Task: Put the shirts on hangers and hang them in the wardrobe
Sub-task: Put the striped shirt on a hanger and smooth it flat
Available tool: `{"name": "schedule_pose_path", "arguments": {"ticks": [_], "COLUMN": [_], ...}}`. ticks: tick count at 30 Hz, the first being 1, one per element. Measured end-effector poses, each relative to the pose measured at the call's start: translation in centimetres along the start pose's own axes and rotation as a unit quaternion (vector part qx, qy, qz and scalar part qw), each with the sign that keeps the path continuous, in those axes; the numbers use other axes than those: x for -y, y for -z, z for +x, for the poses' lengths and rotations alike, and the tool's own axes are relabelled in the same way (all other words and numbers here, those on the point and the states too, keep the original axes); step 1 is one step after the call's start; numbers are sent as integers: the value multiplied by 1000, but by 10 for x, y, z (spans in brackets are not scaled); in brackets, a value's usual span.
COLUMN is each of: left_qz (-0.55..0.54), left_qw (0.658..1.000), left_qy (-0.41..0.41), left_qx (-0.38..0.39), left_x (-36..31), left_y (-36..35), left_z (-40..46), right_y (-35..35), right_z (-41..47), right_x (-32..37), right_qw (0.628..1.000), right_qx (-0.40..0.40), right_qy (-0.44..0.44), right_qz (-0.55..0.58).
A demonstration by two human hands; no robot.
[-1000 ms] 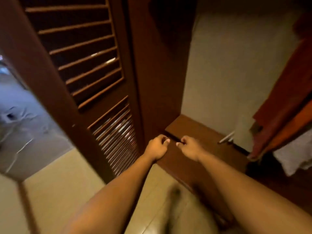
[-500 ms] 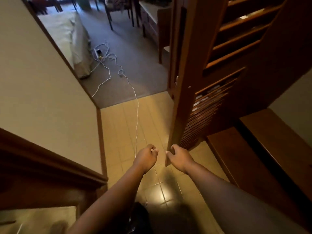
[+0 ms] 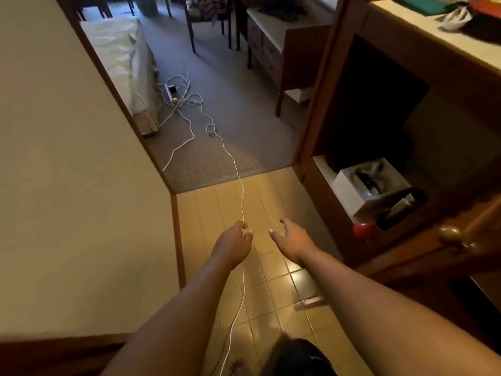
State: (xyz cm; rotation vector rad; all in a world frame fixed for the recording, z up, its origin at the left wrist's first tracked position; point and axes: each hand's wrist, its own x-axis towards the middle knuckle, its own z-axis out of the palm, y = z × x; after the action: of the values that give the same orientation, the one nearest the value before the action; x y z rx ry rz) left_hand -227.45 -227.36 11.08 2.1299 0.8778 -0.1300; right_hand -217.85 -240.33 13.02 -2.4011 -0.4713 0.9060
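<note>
Both hands out over tile floor (image 3: 273, 302), holding nothing: left hand (image 3: 232, 245) loosely curled, right hand (image 3: 291, 240) spread. White cable (image 3: 238, 175) runs underneath.

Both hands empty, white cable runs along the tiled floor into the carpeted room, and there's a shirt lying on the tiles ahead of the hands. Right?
Not quite. The head view shows no shirt on the tiled floor. Ahead of the left hand and right hand lies only the white cable, running on into the carpeted room. Both hands are empty, as you said.

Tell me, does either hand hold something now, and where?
Neither: the left hand and the right hand hold nothing, fingers loosely curled above the tiled floor.
</note>
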Motion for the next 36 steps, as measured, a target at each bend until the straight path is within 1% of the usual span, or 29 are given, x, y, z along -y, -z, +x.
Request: {"name": "schedule_pose_path", "arguments": {"ticks": [6, 10, 13, 16, 22, 31, 36], "left_qz": [41, 53, 58, 83, 91, 113, 135], "left_qw": [999, 998, 998, 996, 996, 992, 987], "left_qy": [-17, -17, -17, -11, -16, -45, -70], "left_qx": [-11, -18, -27, -17, -22, 18, 56], "left_x": [-14, -34, -58, -86, -143, -197, -241], "left_y": [46, 75, 102, 129, 172, 227, 273], "left_z": [111, 206, 287, 363, 502, 742, 874], "right_y": [24, 52, 83, 121, 198, 279, 329], "right_z": [107, 203, 283, 353, 478, 678, 785], "right_x": [52, 88, 121, 156, 214, 291, 344], "right_qw": [1000, 999, 999, 999, 998, 1000, 997], "right_qx": [-13, -12, -6, 7, -3, -28, -56], "right_qy": [13, 27, 29, 34, 45, 8, -46], "right_qz": [-9, -23, -22, -23, -47, -4, 38]}}
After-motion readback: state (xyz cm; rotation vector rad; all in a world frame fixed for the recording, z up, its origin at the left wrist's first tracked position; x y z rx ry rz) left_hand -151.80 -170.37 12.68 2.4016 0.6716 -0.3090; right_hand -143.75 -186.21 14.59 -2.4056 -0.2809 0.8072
